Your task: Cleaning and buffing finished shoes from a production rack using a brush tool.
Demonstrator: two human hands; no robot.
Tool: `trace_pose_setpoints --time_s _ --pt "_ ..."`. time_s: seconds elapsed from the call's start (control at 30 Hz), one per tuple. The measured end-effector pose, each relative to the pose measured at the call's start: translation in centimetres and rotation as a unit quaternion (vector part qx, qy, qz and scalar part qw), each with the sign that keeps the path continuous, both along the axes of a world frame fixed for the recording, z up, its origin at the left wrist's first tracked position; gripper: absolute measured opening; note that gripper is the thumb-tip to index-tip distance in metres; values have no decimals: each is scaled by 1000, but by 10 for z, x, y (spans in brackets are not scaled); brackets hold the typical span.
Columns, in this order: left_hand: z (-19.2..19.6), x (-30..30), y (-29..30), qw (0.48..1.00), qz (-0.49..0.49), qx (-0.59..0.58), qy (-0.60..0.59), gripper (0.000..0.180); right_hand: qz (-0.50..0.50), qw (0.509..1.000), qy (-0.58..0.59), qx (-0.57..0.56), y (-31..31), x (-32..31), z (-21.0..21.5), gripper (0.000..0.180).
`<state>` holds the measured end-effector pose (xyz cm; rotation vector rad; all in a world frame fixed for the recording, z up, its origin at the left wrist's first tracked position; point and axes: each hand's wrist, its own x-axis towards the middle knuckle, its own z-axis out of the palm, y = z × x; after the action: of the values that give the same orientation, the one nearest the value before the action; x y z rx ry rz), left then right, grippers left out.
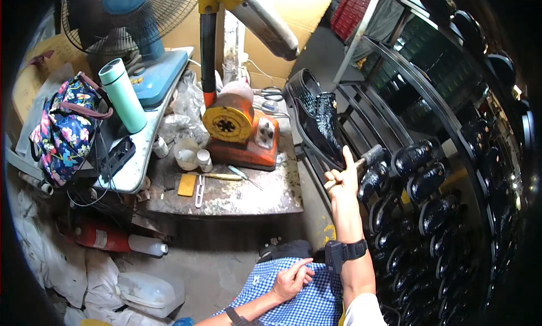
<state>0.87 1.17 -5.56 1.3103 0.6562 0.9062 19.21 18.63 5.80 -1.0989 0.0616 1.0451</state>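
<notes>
My right hand (343, 185) is raised at the side of a rack, its fingers curled round a short-handled tool with a grey head (370, 156) and the index finger stretched out. Whether the tool is a brush or a hammer, I cannot tell. Just beyond the fingertips, a pair of shiny black textured shoes (320, 118) rests at the end of the rack. My left hand (292, 279) hovers over the blue checked cloth (257, 286) on my lap, holding nothing, the index finger extended and the others partly bent.
Rows of black shoes (440, 213) fill the rack at right. Left of it, a worn bench (271, 199) carries an orange machine with a yellow wheel (228, 124), small jars and hand tools. A mint bottle (122, 94), flowered bag (70, 125) and fan (127, 15) stand farther left.
</notes>
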Motion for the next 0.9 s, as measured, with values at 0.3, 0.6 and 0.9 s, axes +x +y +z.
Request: trace_pose_setpoints --time_s 0.3,0.6,0.9 --pt "0 -2 4 999 27 5 19 23 28 998 19 60 81 -6 10 43" --pt "8 -6 4 996 26 -81 -18 24 61 993 53 83 93 -16 26 23" --pt "1 -6 3 999 31 -15 16 23 28 991 48 121 22 -4 -4 31"
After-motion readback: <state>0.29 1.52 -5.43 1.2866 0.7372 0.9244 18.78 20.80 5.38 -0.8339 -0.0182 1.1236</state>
